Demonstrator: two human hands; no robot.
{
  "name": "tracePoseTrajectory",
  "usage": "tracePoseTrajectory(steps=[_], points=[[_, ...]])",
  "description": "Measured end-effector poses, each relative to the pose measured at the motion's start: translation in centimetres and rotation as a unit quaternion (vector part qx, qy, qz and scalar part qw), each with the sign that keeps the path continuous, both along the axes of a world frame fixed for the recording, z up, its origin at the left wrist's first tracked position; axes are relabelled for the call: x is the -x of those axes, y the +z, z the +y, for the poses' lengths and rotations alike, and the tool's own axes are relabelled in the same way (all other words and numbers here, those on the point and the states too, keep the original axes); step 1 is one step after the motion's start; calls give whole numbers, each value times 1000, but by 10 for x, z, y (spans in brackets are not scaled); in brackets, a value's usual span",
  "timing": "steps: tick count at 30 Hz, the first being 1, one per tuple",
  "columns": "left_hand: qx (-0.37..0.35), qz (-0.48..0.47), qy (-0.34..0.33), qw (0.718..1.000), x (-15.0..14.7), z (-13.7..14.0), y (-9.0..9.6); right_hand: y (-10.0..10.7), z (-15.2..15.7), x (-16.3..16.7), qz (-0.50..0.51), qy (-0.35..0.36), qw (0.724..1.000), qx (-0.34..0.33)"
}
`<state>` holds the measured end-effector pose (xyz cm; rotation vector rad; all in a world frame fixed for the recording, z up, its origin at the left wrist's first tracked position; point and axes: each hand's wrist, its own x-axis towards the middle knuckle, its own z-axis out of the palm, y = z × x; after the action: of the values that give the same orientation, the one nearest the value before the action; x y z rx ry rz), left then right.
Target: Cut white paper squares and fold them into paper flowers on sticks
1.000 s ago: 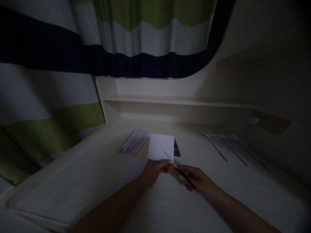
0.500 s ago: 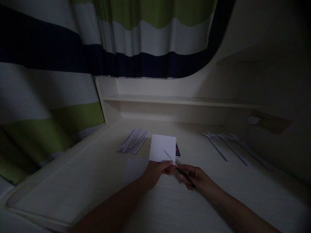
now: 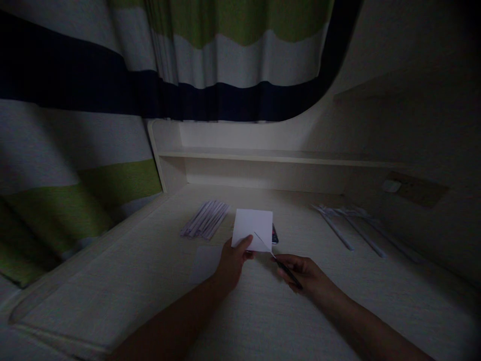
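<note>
My left hand (image 3: 233, 261) pinches a white square of paper (image 3: 257, 220) by its lower left edge, thumb on top and the other fingers beneath. In my right hand (image 3: 300, 271) is a thin-bladed tool with a black handle (image 3: 287, 273); whether it is a knife or scissors seen edge-on cannot be made out. Its slim blade slants up to the left across the lower right part of the paper. Another pale sheet (image 3: 205, 260) lies on the table, partly covered by my left hand.
A bundle of several rolled paper sticks (image 3: 206, 219) lies beyond my left hand. More paper sticks, joined at their far ends (image 3: 338, 228), lie at the right. A dark spiral-edged object (image 3: 275, 234) shows behind the paper. A shelf (image 3: 263, 155), curtains (image 3: 233, 60) and a wall socket (image 3: 417, 189) surround the table.
My left hand has shifted left along the paper's lower edge, away from the tool, and its thumb now lies further up on the sheet. My right hand is nearly still.
</note>
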<state>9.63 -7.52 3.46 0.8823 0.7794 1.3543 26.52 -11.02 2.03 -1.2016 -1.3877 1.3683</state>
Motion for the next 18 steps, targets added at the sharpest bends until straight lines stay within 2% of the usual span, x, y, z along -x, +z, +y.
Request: tracePoseTrajectory(steps=[11, 18], points=[[13, -8, 1, 1000, -1, 0, 2, 2, 2, -1, 1, 34, 999, -3], [48, -68, 58, 995, 7, 7, 10, -3, 3, 1, 14, 57, 998, 0]])
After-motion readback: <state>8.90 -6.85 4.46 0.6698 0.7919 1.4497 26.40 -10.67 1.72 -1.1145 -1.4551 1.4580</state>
